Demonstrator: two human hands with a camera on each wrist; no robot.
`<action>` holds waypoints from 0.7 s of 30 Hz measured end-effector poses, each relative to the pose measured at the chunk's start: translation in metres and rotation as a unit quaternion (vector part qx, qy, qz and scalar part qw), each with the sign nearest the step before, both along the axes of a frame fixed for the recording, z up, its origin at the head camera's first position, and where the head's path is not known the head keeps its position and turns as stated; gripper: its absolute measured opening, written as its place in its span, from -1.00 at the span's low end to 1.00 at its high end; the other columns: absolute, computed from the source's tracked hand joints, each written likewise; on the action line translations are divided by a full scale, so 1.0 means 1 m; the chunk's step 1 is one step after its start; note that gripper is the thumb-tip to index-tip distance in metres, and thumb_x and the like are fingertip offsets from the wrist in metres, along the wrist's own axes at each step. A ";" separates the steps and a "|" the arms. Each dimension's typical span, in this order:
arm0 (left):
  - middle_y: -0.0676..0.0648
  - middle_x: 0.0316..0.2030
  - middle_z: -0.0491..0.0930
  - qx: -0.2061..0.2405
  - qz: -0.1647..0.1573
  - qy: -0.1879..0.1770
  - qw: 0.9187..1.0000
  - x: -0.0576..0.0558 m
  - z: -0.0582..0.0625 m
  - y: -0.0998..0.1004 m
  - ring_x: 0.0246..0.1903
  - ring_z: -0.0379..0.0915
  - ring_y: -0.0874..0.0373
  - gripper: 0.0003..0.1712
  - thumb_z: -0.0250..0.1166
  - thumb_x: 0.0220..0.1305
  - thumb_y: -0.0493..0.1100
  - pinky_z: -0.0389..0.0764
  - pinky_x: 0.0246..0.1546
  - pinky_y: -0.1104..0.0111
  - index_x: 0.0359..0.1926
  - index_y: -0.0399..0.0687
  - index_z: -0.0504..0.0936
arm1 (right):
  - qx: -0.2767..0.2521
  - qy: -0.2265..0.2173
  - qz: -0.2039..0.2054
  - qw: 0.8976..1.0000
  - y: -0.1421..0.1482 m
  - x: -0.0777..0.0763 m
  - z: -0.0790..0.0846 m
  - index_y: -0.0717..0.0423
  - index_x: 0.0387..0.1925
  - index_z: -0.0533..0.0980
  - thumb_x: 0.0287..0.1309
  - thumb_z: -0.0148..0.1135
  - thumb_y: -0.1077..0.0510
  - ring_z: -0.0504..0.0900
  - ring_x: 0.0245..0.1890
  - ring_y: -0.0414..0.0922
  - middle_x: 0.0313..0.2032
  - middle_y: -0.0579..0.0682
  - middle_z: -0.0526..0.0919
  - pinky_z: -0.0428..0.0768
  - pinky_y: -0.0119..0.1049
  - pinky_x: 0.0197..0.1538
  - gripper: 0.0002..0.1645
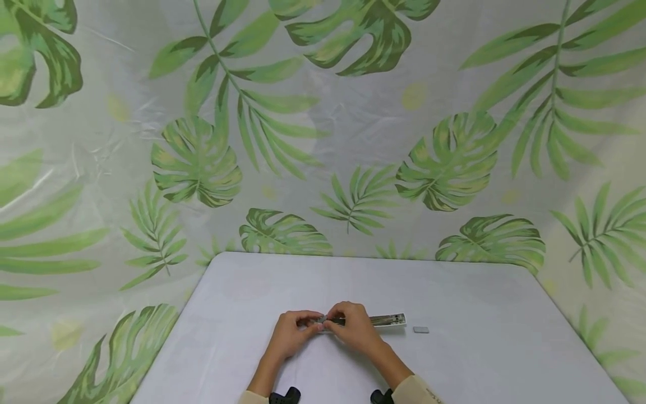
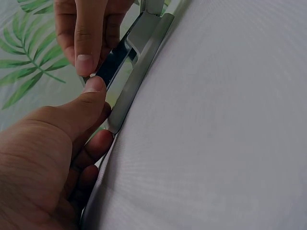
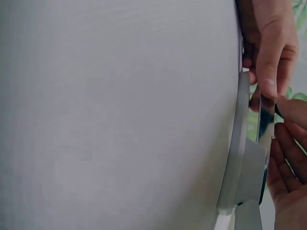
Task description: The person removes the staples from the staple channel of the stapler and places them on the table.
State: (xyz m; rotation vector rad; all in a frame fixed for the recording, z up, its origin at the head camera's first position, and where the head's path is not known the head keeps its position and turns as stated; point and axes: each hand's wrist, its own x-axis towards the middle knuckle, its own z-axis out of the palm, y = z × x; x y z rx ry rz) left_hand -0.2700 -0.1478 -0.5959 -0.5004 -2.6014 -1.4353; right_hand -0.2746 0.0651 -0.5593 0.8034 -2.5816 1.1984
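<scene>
An opened stapler (image 1: 390, 320) lies across the table with its metal channel exposed; its grey base (image 2: 140, 79) and shiny channel (image 3: 265, 125) show in the wrist views. My left hand (image 1: 291, 335) grips the stapler's left end, its thumb at the channel's tip and its fingers by the base. Just right of it, my right hand (image 1: 355, 328) pinches a small piece, apparently a strip of staples, at the channel's end. Fingertips mostly hide that piece. Another grey strip of staples (image 1: 421, 330) lies on the table, right of the stapler.
A white cloth covers the table (image 1: 484, 348), whose far edge meets a leaf-printed curtain (image 1: 353, 140). Dark wrist camera mounts (image 1: 285, 395) sit by both sleeves near the bottom of the head view.
</scene>
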 end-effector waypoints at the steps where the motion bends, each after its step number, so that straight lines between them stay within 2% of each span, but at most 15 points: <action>1: 0.25 -0.40 0.74 -0.001 0.000 0.000 1.000 0.000 0.000 0.000 -0.36 0.61 0.41 -0.71 0.49 0.24 0.12 0.59 -0.17 0.42 -0.05 0.22 0.82 | 0.002 0.000 -0.003 1.000 0.000 0.000 0.000 -0.01 -0.35 0.71 0.13 0.55 0.16 0.72 -0.30 -0.22 -0.38 -0.18 0.75 0.69 -0.28 -0.15 -0.90; 9: 0.27 -0.38 0.74 -0.006 0.004 -0.005 1.000 0.000 0.000 0.000 -0.36 0.60 0.41 -0.66 0.48 0.21 0.18 0.59 -0.19 0.42 -0.04 0.23 0.82 | 0.043 -0.004 -0.001 0.999 -0.001 -0.002 0.007 0.04 -0.25 0.69 0.16 0.53 0.14 0.70 -0.32 -0.25 -0.36 -0.13 0.76 0.66 -0.32 -0.18 -0.84; 16: 0.25 -0.38 0.74 0.000 0.002 -0.013 1.000 0.001 -0.001 0.000 -0.36 0.60 0.41 -0.68 0.49 0.22 0.15 0.60 -0.19 0.43 -0.05 0.21 0.82 | 0.128 0.045 0.013 0.991 -0.002 -0.002 0.014 0.11 -0.23 0.73 0.19 0.49 0.12 0.61 -0.37 -0.25 -0.38 -0.10 0.70 0.59 -0.33 -0.26 -0.84; 21: 0.26 -0.39 0.73 -0.005 0.004 -0.007 1.000 0.000 0.000 0.000 -0.37 0.60 0.42 -0.68 0.48 0.23 0.17 0.60 -0.19 0.43 -0.05 0.23 0.82 | 0.145 0.061 0.019 0.987 -0.002 -0.003 0.015 0.12 -0.24 0.74 0.19 0.48 0.12 0.59 -0.39 -0.24 -0.38 -0.07 0.69 0.57 -0.35 -0.27 -0.84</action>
